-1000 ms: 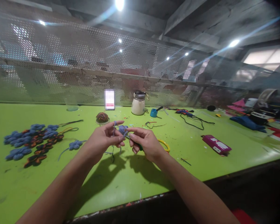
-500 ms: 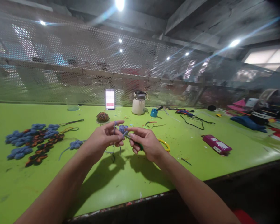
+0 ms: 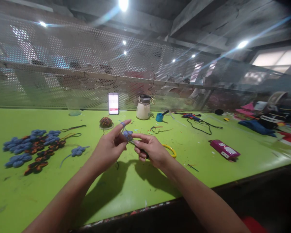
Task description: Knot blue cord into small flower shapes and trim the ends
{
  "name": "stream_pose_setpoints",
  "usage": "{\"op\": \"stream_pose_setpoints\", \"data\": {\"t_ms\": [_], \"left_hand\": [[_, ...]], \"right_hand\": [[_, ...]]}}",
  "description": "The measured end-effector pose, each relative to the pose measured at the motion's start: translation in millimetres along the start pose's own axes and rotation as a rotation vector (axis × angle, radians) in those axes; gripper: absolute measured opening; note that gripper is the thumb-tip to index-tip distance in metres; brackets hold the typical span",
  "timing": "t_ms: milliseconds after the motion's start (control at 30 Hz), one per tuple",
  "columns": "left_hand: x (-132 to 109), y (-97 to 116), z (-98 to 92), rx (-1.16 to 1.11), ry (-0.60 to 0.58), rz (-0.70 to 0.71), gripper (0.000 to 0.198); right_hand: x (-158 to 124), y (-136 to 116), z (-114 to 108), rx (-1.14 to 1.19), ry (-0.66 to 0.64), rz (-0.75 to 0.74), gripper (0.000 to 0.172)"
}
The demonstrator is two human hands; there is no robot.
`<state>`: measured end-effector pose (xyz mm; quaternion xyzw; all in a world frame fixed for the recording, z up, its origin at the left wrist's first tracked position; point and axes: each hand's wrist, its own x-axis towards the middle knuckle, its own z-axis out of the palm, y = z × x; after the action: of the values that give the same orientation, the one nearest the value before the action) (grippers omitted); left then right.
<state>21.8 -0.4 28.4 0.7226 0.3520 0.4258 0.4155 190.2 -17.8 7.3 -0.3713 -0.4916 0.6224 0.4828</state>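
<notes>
Both my hands meet above the green table (image 3: 135, 187). My left hand (image 3: 109, 148) pinches a small blue crochet piece (image 3: 127, 135), with blue yarn looped over its raised index finger. My right hand (image 3: 151, 148) is closed round a crochet hook (image 3: 138, 145) with a dark green handle, its tip at the blue piece. A blue crocheted flower (image 3: 78, 150) with a yarn tail lies on the table to the left of my hands.
A heap of blue and dark orange crocheted flowers (image 3: 30, 145) lies at the left. A multicoloured yarn ball (image 3: 106, 122), a phone (image 3: 113, 103), a white jar (image 3: 143, 108), yellow-handled scissors (image 3: 170, 149), a pink case (image 3: 224, 150) and black cables (image 3: 202, 124) sit further back and right. A perforated screen (image 3: 87, 71) closes the back.
My left index finger has stretched out and risen with the yarn over it. The hanging yarn tails are drawn up and the piece is more hidden between my fingers.
</notes>
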Motion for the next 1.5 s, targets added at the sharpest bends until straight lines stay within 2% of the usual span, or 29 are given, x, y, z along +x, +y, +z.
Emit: {"op": "stream_pose_setpoints", "data": {"t_ms": [100,300,433,667,900,1100,1333,1500], "left_hand": [[0,-3,-0.3,0.047,-0.036,0.002,0.073],[4,0,-7.8,-0.349,-0.019,-0.184,0.086],[2,4,-8.5,-0.434,-0.009,-0.228,0.083],[1,7,-7.5,-0.440,0.039,-0.163,0.074],[0,9,-9.2,-0.454,0.056,-0.159,0.076],[-1,10,-13.1,-0.493,0.060,-0.142,0.076],[-3,14,-13.2,-0.505,0.097,-0.084,0.085],[-4,18,-10.4,-0.410,0.136,0.001,0.084]], "right_hand": [[2,0,-3,-0.169,0.008,-0.026,0.040],[-1,-4,-7,-0.458,-0.047,-0.245,0.033],[-3,-6,-5,-0.525,-0.042,-0.346,0.036],[-6,-8,0,-0.435,-0.037,-0.290,0.043],[-8,-13,-2,-0.275,-0.068,-0.205,0.037],[-9,-14,-8,-0.383,-0.038,-0.276,0.022],[-12,-16,-9,-0.502,-0.003,-0.342,0.022],[-15,-20,-8,-0.587,0.038,-0.400,0.018]]}}
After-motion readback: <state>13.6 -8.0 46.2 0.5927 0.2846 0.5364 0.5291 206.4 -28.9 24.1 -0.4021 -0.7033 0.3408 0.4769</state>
